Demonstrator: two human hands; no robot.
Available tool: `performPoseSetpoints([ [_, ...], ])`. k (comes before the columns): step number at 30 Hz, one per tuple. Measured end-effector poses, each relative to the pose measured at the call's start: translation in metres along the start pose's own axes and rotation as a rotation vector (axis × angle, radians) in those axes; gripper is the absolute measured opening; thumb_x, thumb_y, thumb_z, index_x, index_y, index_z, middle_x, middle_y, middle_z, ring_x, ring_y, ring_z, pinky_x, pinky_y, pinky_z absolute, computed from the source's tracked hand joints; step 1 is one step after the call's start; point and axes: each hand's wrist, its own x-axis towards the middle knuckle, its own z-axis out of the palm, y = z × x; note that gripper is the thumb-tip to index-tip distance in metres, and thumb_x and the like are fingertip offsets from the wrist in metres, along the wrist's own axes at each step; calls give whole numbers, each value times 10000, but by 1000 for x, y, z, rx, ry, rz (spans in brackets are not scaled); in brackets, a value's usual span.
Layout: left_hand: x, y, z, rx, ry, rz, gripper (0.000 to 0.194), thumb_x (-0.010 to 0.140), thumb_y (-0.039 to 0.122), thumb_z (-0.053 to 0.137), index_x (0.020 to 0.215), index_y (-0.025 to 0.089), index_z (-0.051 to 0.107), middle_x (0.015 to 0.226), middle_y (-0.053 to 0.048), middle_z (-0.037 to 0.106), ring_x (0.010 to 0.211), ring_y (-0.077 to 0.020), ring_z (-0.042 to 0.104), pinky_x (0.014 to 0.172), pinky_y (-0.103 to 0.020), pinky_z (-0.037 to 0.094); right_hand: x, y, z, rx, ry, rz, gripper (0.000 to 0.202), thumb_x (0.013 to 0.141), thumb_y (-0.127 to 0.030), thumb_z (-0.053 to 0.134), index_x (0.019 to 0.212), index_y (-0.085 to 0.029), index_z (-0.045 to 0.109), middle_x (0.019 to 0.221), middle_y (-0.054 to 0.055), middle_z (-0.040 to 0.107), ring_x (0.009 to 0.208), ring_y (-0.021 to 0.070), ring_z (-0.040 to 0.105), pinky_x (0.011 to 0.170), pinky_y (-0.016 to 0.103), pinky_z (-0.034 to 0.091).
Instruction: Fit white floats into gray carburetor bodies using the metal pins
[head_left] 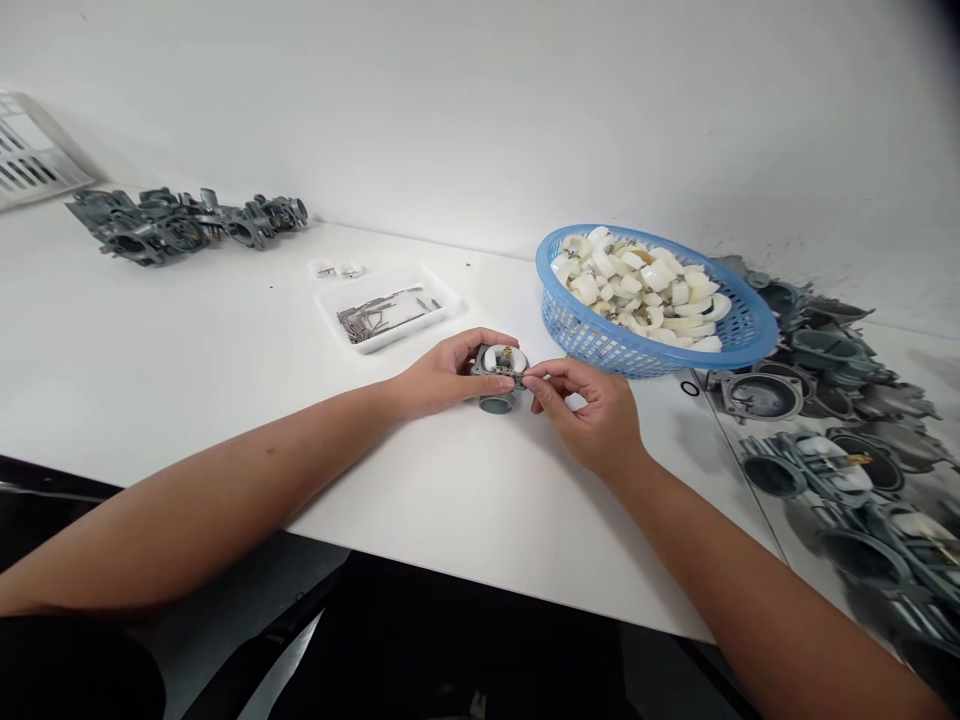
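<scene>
A grey metal carburetor body [496,404] with a white float [495,358] set in its top rests near the middle of the white table. Around its left side wrap the fingers of my left hand [450,372], the thumb lying along the front. My right hand [592,408] is at the body's right edge, thumb and index finger pinched together close to the float's hinge. Whatever sits between those fingertips is too small to make out.
Behind lies a white tray [363,342] of thin metal pins, with two small white pieces beside it. A blue basket [585,340] of white floats stands back right, near a black ring [690,389]. Carburetor bodies [772,475] crowd the right; others [180,228] sit back left.
</scene>
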Motion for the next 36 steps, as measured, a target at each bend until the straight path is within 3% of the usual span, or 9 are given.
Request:
performPoseSetpoints([
  [7,0,2,0,-4,7,20,548,726,302,855,1192,195,588,976,-32,661,854,-140,623,815,-350,504,1,0,3,26,-7,-14,104,900,-298,679,904,-205,726,642,-28,692,542,108,641,560,220,491],
  [15,1,0,-2,66,25,9,604,713,365,862,1218,192,580,1037,-67,660,891,-168,623,837,-398,501,2,-3,-2,-5,71,27,117,840,-314,738,848,-198,726,612,-23,666,533,107,586,547,227,487],
  [28,2,-1,-2,166,12,36,615,751,411,824,1260,189,558,941,-47,635,850,-178,618,751,-370,506,4,-5,2,33,36,35,98,853,-296,720,847,-199,733,601,-29,652,541,108,601,568,230,491],
  [36,1,1,-3,175,6,16,622,753,394,822,1270,182,548,979,-61,644,886,-186,620,783,-388,513,4,-5,1,42,3,58,87,856,-279,703,855,-195,724,561,-49,585,509,92,524,544,223,459],
])
